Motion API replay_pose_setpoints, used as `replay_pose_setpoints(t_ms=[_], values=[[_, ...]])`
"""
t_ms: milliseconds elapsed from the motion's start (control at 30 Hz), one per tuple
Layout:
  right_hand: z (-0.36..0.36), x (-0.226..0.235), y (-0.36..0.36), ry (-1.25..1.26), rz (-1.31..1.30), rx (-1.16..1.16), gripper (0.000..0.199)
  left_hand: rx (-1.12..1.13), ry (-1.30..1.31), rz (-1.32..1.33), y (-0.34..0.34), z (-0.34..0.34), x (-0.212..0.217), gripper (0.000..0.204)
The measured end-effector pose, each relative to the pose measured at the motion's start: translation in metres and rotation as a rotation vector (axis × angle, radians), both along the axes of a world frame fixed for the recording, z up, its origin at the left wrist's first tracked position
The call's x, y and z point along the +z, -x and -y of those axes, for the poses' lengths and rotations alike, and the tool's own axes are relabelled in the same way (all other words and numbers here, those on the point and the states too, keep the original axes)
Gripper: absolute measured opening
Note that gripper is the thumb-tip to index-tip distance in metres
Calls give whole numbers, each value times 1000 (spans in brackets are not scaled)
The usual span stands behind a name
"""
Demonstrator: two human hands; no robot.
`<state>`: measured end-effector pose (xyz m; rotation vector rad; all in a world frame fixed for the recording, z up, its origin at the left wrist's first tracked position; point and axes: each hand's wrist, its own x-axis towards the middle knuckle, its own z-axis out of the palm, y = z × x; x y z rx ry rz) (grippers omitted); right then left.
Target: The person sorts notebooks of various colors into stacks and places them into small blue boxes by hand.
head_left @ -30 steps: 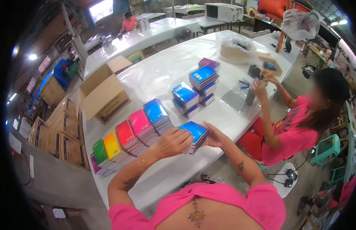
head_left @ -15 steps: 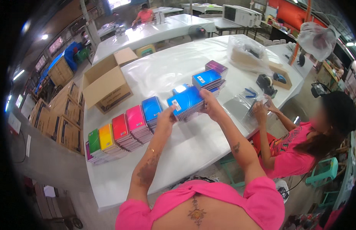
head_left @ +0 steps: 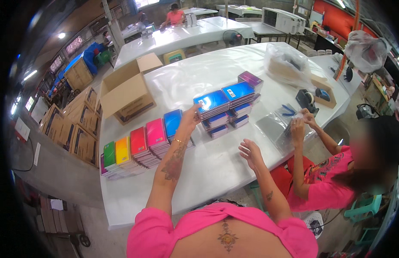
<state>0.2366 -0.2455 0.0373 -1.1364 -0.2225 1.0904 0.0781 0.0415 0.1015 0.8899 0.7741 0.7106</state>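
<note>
From the head camera, the left hand (head_left: pixel 190 121) reaches out to the tall stack of blue-covered spiral notebooks (head_left: pixel 213 112) in the middle of the white plastic-covered table (head_left: pixel 208 172). Its fingers rest on the near left corner of the top notebook; they touch it more than they squeeze it. The right hand (head_left: pixel 251 152) floats above the table near the person's body, fingers spread and loose, with nothing in it.

To do this step well, I think the left hand should press flat and gently, so the top book lines up with the ones under it. The stack is tall, so a hard push could tip it. The free right hand could steady the other side.

Just beside it stands a second blue notebook stack (head_left: pixel 239 98), and behind that a purple notebook stack (head_left: pixel 250 80). To the left lies a row of leaning notebooks in green, yellow, red, pink and blue (head_left: pixel 141 146), very near the left wrist, so the arm has little room on that side.

The near part of the table is bare and gives room to move. An open brown cardboard box (head_left: pixel 126 92) sits far left. On the right, a co-worker's hands (head_left: pixel 300 124) work on clear plastic bags (head_left: pixel 277 127), near the table's right edge.
</note>
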Motion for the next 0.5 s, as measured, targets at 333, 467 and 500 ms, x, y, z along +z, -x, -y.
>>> replay_pose_setpoints(t_ms=[333, 467, 500], values=[[-23, -8, 70, 54, 287, 256, 39, 357, -646, -499, 45, 66, 42, 62], [-84, 39, 125, -389, 1368, 242, 41, 268, -1242, -877, 163, 80, 23, 60], [-103, 51, 137, -460, 1449, 219, 42, 266, -1422, -1115, 176, 82, 17, 58]])
